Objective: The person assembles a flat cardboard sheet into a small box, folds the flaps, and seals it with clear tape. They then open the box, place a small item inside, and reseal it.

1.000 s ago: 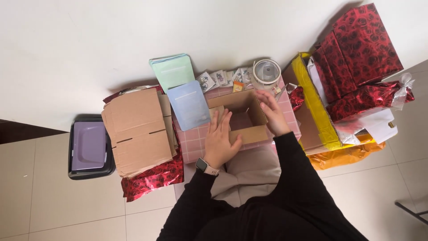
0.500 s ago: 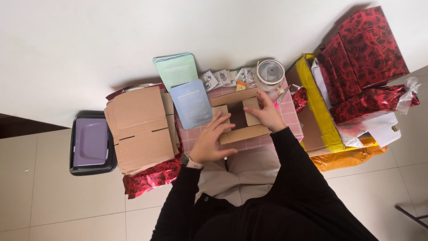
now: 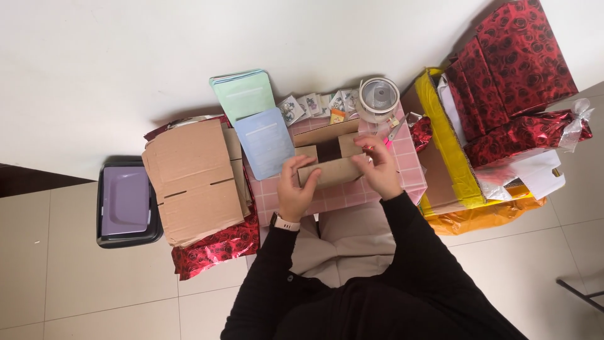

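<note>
Small brown cardboard box (image 3: 327, 157) sat on the pink gridded tabletop (image 3: 409, 179), directly ahead of the seated person, flaps up and the inside showing dark. Left hand (image 3: 296, 189) was curled over the near flap at its left end, fingers bent down onto the board. Right hand (image 3: 377, 165) pinched the right end of that flap, thumb and fingers closed on the edge. Both hands had hold of the box; neither was spread flat.

I judged the box light and fairly stiff: thin corrugated board, creased at the folds, likely to bow if pressed mid-panel. Best grip looked to be at flap edges near the corners, where the creases give support. The surface read as matt, not slippery.

Around it: a pale blue pouch (image 3: 267, 141) touched the box's left side, a green pouch (image 3: 242, 94) beyond it. A roll of clear tape (image 3: 379, 97) stood past the box, with small printed cards (image 3: 311, 104) in a row beside it. A stack of flat cardboard blanks (image 3: 192, 179) lay to the left over red rose-print wrapping (image 3: 217, 249). A dark tray with a purple lid (image 3: 126, 201) sat on the floor. Whether the box held anything I couldn't tell; the interior was in shadow.
</note>
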